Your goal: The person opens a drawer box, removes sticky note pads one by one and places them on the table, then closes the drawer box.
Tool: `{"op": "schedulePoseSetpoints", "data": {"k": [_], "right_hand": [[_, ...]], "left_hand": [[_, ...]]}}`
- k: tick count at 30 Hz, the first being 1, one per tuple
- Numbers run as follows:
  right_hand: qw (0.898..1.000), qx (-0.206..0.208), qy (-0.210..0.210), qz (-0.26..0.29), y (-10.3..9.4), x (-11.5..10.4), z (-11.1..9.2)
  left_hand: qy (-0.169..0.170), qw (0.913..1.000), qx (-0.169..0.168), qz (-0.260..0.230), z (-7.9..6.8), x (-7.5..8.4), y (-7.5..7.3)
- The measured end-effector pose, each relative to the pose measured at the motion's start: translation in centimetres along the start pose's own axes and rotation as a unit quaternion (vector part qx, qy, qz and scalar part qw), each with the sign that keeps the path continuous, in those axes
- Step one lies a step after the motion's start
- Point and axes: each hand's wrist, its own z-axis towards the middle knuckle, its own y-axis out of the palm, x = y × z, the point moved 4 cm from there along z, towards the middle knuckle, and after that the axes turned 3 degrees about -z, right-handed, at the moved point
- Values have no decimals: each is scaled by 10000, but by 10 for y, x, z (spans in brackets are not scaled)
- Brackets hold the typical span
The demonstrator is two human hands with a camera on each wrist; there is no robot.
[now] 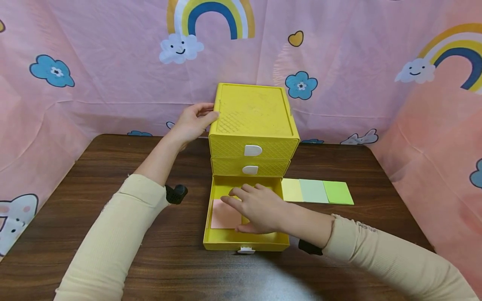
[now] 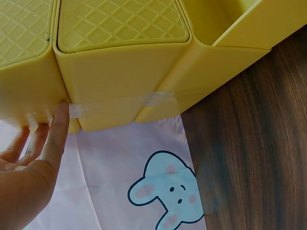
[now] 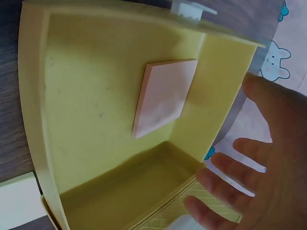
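Observation:
A yellow drawer box (image 1: 256,108) with three stacked drawers stands on the table, its bottom drawer (image 1: 269,238) pulled out. In that drawer a pink sticky-note pad (image 3: 165,98) lies flat against one side wall. My right hand (image 1: 263,211) hovers over the drawer with fingers spread and nothing in them; in the head view it overlaps the pad's edge. My left hand (image 1: 193,123) rests on the box's left side near the top, thumb at the upper edge. In the left wrist view its straight fingers (image 2: 58,129) touch the side wall.
Right of the drawer lie a pale yellow pad (image 1: 292,190), a pale green pad (image 1: 314,191) and a bright green pad (image 1: 338,192) in a row. Clear tape (image 2: 153,98) runs across the box's side. A pink patterned cloth (image 1: 124,58) hangs behind the dark wooden table (image 1: 169,259).

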Motion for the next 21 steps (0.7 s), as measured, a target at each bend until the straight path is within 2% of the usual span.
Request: {"op": "schedulePoseSetpoints", "data": {"k": [5,12,21], "right_hand": [[9982,-524,184,211,11,4,5],[9943,-952,345,329,20,10,17],[9853,-1499,613,550,32,12,29]], "left_hand": [[24,9999,32,96,1,-1,0],[-31,9999,40,-126,0,-2,1],[111,9998,88,150,0,-1,-1]]}}
